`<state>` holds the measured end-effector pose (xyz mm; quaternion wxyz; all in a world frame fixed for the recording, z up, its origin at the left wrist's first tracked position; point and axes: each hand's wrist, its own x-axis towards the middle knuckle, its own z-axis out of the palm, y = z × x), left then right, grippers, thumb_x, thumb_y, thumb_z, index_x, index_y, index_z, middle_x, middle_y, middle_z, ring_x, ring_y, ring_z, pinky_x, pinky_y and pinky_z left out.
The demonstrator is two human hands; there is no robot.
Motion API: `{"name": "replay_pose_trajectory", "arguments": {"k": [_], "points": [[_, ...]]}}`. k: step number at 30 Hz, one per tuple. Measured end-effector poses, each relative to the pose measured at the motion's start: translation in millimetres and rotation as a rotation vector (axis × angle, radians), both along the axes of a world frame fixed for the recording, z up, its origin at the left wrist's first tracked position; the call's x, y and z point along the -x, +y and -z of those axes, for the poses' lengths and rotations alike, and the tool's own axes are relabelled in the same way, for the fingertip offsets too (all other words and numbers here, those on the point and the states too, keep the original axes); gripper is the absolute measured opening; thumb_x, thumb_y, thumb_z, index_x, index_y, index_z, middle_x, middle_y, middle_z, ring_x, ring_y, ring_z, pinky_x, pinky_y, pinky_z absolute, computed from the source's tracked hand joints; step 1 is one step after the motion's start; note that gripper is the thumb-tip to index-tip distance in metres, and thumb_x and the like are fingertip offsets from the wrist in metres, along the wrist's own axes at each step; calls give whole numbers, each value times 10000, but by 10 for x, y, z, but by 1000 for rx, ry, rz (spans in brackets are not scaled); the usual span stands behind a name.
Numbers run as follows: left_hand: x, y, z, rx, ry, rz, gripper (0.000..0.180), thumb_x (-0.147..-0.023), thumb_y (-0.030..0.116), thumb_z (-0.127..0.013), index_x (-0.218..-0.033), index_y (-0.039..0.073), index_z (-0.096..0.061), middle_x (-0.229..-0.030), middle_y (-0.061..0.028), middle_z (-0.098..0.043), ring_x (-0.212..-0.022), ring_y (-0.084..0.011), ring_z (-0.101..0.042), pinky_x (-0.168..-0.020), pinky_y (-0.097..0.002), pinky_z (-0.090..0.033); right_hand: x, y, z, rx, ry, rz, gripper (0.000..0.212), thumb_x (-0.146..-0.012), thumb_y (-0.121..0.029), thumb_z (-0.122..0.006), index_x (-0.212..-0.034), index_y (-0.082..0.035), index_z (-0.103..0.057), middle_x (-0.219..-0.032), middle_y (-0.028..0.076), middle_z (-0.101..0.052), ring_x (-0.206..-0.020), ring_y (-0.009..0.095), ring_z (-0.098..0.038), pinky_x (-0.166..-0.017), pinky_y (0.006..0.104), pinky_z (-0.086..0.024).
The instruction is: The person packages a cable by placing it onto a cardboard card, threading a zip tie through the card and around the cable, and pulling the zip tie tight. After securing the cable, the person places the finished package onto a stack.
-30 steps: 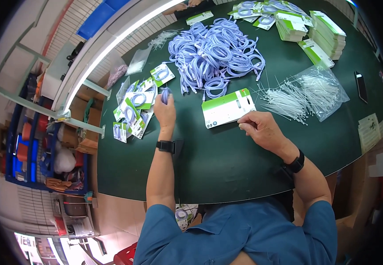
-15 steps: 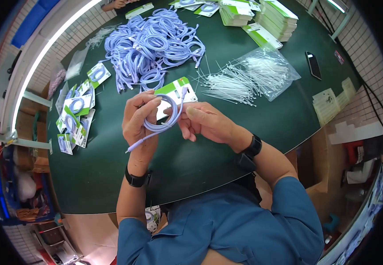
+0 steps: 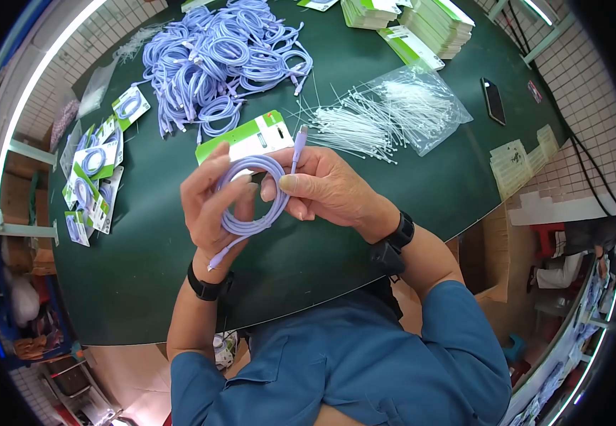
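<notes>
A lilac charging cable [image 3: 250, 228], wound into a round coil, is held between my hands above the table. My left hand [image 3: 205, 206] has its fingers bent around the coil's left side. On the right side, my right hand [image 3: 333, 186] pinches the strands between thumb and fingers. One plug end points upward beside my right fingers, and the other hangs at the lower left below the coil. Just beyond my hands lies a green and white packaging card [image 3: 251, 140], partly hidden by my left fingers and the coil.
A heap of lilac cables [image 3: 215, 64] covers the far left of the green table [image 3: 322, 263]. Carded cables [image 3: 95, 163] lie at the left. White cable ties [image 3: 354, 131] spill from a clear bag [image 3: 439, 117]. Stacked cards [image 3: 439, 28] and a phone [image 3: 493, 101] are farther right.
The coil has turned to show a rounder, fuller loop. My right thumb has come down onto its strands. The whole view has shifted slightly, moving the table's things left and up.
</notes>
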<state>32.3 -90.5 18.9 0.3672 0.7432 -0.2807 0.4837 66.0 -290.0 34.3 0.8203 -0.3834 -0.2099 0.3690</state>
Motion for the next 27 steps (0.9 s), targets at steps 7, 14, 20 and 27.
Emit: {"name": "replay_pose_trajectory", "arguments": {"k": [7,14,20,27], "points": [[173,-72,81,517,985,246,633,-932,45,-694,-1511,34,-440,-1369,-155,-581,-1237,-264,-614,-949,-364,-551,-76,-15,58,-36,-31,207,405,-1054,-217,-629,-1358,43,-560,-1042,43,-679,-693,54,-574,-582,199,-447],[165,-265,-66,942,1107,548,514,-940,38,-642,-1443,41,-533,-1359,-161,-584,-1264,-252,-567,-960,-386,-504,-196,49,344,-183,148,201,397,-1060,-219,-616,-1369,20,-547,-1055,38,-667,-779,55,-591,-685,227,-495],[83,-332,-147,-137,288,-95,362,-834,89,-764,-1189,64,-701,-1146,-102,-653,-1067,-266,-626,-861,-395,-495,98,185,237,58,160,210,280,-1052,-160,-550,-1279,0,-587,-1052,35,-683,-790,64,-624,-675,218,-514],[18,-116,-324,-381,55,-363,415,-717,108,-781,-1125,59,-724,-940,-44,-630,-927,-240,-631,-812,-396,-492,59,134,29,216,-369,296,362,-1043,-163,-510,-1361,5,-553,-1035,61,-685,-763,93,-602,-678,236,-500]]}}
